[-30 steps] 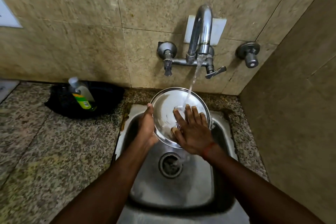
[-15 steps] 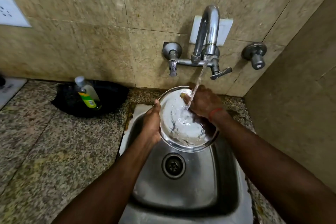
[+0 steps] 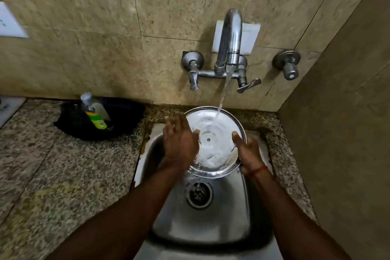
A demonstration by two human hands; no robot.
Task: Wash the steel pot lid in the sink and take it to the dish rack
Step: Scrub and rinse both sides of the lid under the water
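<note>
Head view: centre frame, my right hand (image 3: 248, 151) pinches the steel pot lid (image 3: 213, 145) over the sink (image 3: 211, 228) under running water (image 3: 224, 93); left hand (image 3: 179, 143) lies flat on it; wet rim may slip free.

- steel pot lid (image 3: 213, 141): round, shiny, hollow inner side facing up at the camera, small rivet dot at centre, wet all over
- lid is held above the sink (image 3: 221, 224), over its far end, with water (image 3: 223, 93) hitting the lid's far part
- right hand (image 3: 247, 152) grips the right rim, thumb inside
- left hand (image 3: 180, 143) lies flat over the left edge
- sink: steel basin, wet
</note>
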